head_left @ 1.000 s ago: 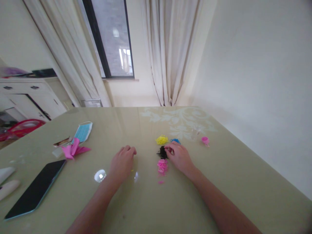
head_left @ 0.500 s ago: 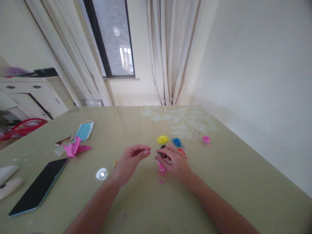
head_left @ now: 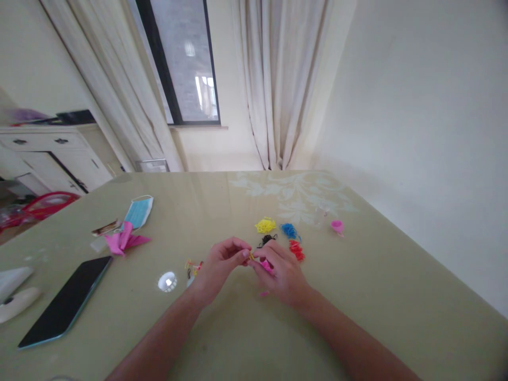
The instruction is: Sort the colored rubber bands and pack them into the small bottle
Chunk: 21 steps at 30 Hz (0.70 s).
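My left hand (head_left: 216, 270) is closed in a pinch, with a small yellow rubber band (head_left: 251, 256) at the fingertips. The thumb and forefinger of my right hand (head_left: 281, 270) meet it from the other side and pinch at the same band. Under and beside my right hand lies a pile of pink bands (head_left: 267, 267), partly hidden. Just beyond are piles of black bands (head_left: 267, 241), red bands (head_left: 296, 250), blue bands (head_left: 289, 230) and yellow bands (head_left: 265, 226). By my left wrist sit a few mixed coloured bands (head_left: 192, 268), partly covered.
A shiny round disc (head_left: 167, 282) and a dark-screened tablet or phone (head_left: 65, 301) lie to the left. Farther left are a pink folded-paper piece (head_left: 125, 241), a blue face mask (head_left: 138, 212) and white objects (head_left: 18, 304). A small pink cup (head_left: 337, 227) stands at right.
My right hand has drawn back from the black pile and come to my left fingertips. My left hand has shifted slightly right; the black and red piles show more.
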Each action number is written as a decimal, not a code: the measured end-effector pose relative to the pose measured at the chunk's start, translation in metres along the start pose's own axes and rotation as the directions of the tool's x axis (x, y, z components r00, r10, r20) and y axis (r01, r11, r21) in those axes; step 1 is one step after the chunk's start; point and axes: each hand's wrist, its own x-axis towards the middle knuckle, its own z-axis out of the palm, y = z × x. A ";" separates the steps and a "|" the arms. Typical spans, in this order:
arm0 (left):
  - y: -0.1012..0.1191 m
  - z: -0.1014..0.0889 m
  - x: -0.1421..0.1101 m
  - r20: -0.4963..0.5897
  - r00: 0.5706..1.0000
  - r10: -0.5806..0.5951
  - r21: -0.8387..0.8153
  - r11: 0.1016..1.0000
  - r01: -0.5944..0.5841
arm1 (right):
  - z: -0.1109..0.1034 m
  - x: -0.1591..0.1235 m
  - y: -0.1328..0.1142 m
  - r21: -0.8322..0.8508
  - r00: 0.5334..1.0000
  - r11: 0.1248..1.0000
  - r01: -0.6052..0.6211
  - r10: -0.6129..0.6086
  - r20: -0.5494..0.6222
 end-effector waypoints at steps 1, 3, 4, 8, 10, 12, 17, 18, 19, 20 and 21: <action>0.000 0.000 0.000 0.001 1.000 0.006 0.010 1.000 -0.006 | 0.000 0.000 0.000 0.005 1.000 1.000 -0.007 0.007 0.000; 0.001 -0.001 0.000 -0.001 1.000 0.027 0.034 0.999 -0.027 | -0.002 0.002 0.000 0.024 0.999 0.999 -0.033 0.033 -0.009; 0.001 -0.001 0.000 -0.002 0.999 0.037 0.044 0.998 -0.037 | -0.003 0.002 -0.001 0.040 0.999 0.998 -0.049 0.050 -0.015; 0.001 -0.001 0.000 0.003 0.999 0.053 0.061 0.997 -0.054 | -0.011 0.007 -0.001 0.137 0.994 0.988 -0.075 0.086 -0.074; 0.001 -0.001 0.001 -0.005 0.999 0.054 0.065 0.996 -0.054 | -0.015 0.010 -0.002 0.187 0.991 0.981 -0.059 0.080 -0.105; 0.001 -0.001 0.002 -0.018 0.998 0.052 0.071 0.996 -0.051 | -0.019 0.011 -0.002 0.224 0.987 0.974 -0.039 0.072 -0.143; 0.002 0.000 0.002 -0.050 0.997 0.059 0.078 0.995 -0.055 | -0.027 0.010 -0.006 0.270 0.972 0.963 0.026 0.039 -0.234; 0.003 0.000 0.002 -0.053 0.997 0.063 0.079 0.995 -0.058 | -0.029 0.009 -0.007 0.268 0.969 0.962 0.049 0.020 -0.248; 0.003 0.000 0.002 -0.055 0.996 0.065 0.082 0.995 -0.060 | -0.030 0.008 -0.008 0.262 0.965 0.962 0.074 -0.003 -0.262; 0.003 0.000 0.002 -0.058 0.996 0.066 0.085 0.995 -0.061 | -0.032 0.006 -0.009 0.253 0.961 0.962 0.098 -0.025 -0.276; 0.003 0.000 0.003 -0.063 0.996 0.065 0.088 0.994 -0.059 | -0.033 0.005 -0.010 0.244 0.957 0.963 0.116 -0.042 -0.289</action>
